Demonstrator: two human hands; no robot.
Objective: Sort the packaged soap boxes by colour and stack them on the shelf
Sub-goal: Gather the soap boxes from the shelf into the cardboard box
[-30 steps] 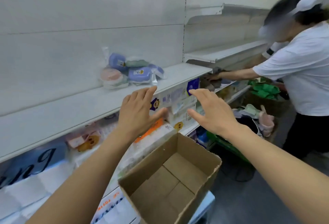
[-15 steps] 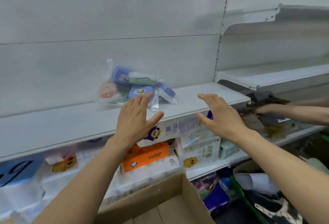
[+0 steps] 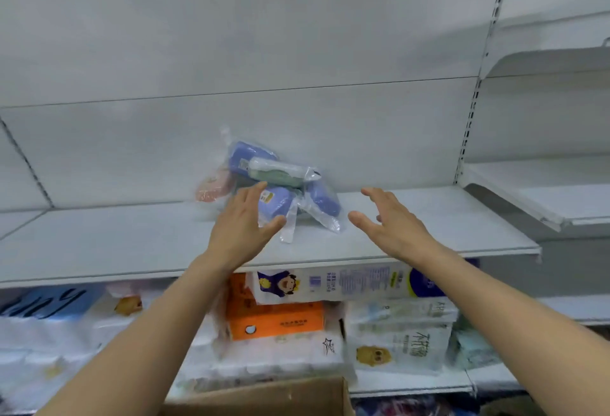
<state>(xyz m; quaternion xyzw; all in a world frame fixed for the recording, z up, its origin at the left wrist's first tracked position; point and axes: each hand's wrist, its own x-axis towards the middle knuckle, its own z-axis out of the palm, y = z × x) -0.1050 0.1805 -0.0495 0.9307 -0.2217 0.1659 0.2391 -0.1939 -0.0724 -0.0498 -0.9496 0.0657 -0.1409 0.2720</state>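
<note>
A loose pile of soap packs in clear plastic wrap lies on the white shelf (image 3: 132, 244) against the back panel. It holds purple packs (image 3: 251, 156), a green pack (image 3: 277, 173) on top and a pink pack (image 3: 213, 186) at the left. My left hand (image 3: 242, 227) is open with fingers spread, right in front of a lower purple pack (image 3: 275, 206); I cannot tell if it touches. My right hand (image 3: 388, 220) is open too, hovering over the shelf just right of the pile, apart from it.
Below the shelf sit tissue packs, among them an orange one (image 3: 274, 320) and white ones (image 3: 399, 343). The rim of a cardboard box (image 3: 264, 396) shows at the bottom edge. A second white shelf (image 3: 541, 197) stands to the right.
Both hands have reached forward and up to the soap pile. My view has risen and closed in on the shelf, so the cardboard box has dropped almost out of frame.
</note>
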